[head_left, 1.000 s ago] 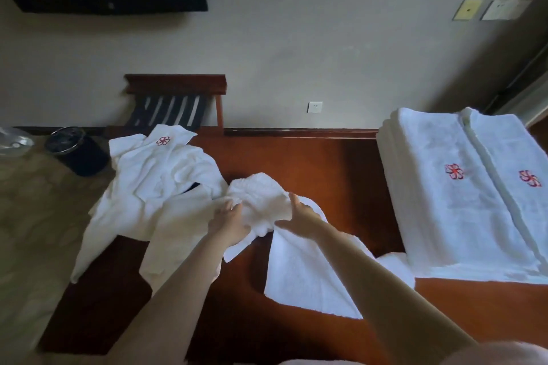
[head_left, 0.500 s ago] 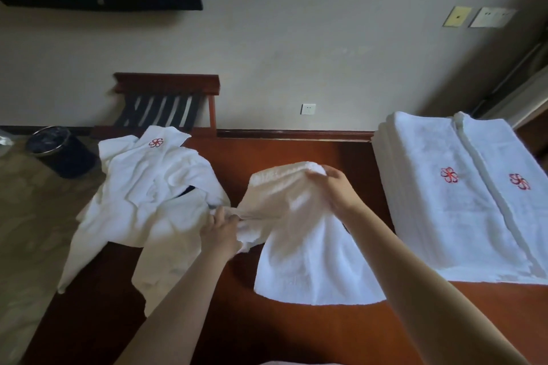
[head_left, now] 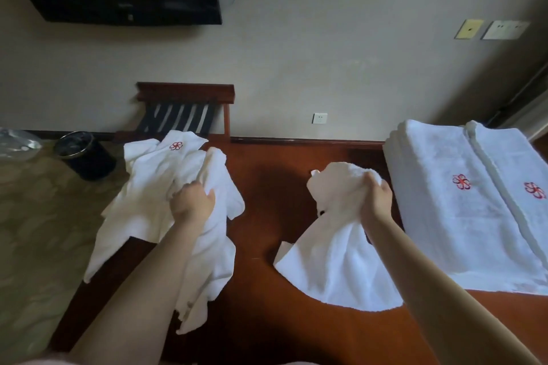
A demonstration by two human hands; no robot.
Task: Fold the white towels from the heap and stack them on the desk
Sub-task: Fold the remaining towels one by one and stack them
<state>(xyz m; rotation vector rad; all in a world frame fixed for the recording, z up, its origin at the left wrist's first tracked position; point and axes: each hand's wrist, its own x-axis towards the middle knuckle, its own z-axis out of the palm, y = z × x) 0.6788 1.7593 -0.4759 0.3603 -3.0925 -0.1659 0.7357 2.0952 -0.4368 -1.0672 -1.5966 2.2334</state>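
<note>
The right hand (head_left: 375, 201) has its fingers curled round a bunched towel (head_left: 335, 264), which trails toward the desk's (head_left: 267, 320) near edge, just left of the folded stack (head_left: 444, 222). The left hand (head_left: 192, 201) grips another towel (head_left: 212, 261) over the heap (head_left: 148, 187) at the left edge. There are red flower emblems (head_left: 461, 181) but no readable writing.

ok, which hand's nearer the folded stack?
Right: right hand grips a towel just left of the folded stack; left hand grips a second towel by the heap, across the desk.
</note>
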